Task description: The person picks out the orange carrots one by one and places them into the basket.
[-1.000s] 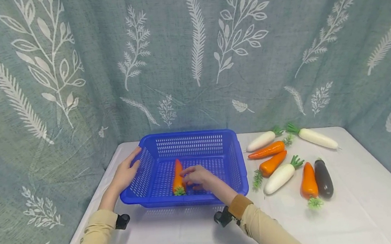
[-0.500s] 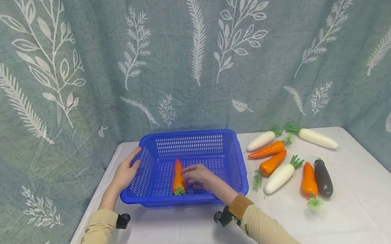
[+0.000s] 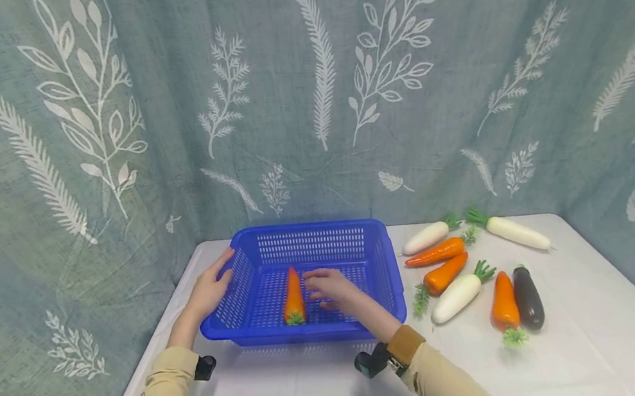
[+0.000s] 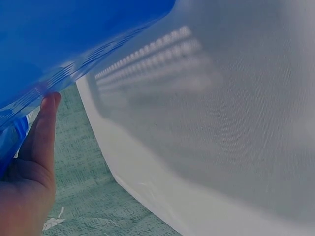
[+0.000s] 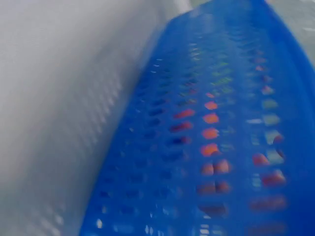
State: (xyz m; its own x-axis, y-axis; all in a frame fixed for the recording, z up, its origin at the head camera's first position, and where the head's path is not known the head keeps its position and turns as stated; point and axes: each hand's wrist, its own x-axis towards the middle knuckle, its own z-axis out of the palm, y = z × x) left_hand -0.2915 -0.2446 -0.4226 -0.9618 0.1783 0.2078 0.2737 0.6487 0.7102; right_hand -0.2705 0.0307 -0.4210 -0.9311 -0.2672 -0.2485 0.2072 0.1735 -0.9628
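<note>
A blue slotted plastic basket (image 3: 309, 336) stands on the table. Inside it lies one orange carrot (image 3: 293, 298), its leafy end toward the front. My left hand (image 3: 209, 291) rests against the basket's left side, fingers extended; in the left wrist view, fingertips (image 4: 50, 101) touch the basket's blue wall (image 4: 74, 29). Above the basket floor, just right of the carrot, hovers my right hand (image 3: 330, 289) with loosely bent fingers and nothing held. The right wrist view is blurred: the basket wall (image 5: 162, 162) fills it, and orange of the carrot (image 5: 210, 132) shows through slots.
Right of the basket lie several vegetables: white radishes (image 3: 457, 297), carrots (image 3: 436, 252) and a dark eggplant (image 3: 528, 298). A white cloth covers the table (image 3: 291, 388). A patterned green curtain (image 3: 286, 117) hangs behind and at both sides.
My right hand has drawn slightly right, away from the carrot, which stays in the basket. The head view has tilted up a little. My left hand remains at the basket's side.
</note>
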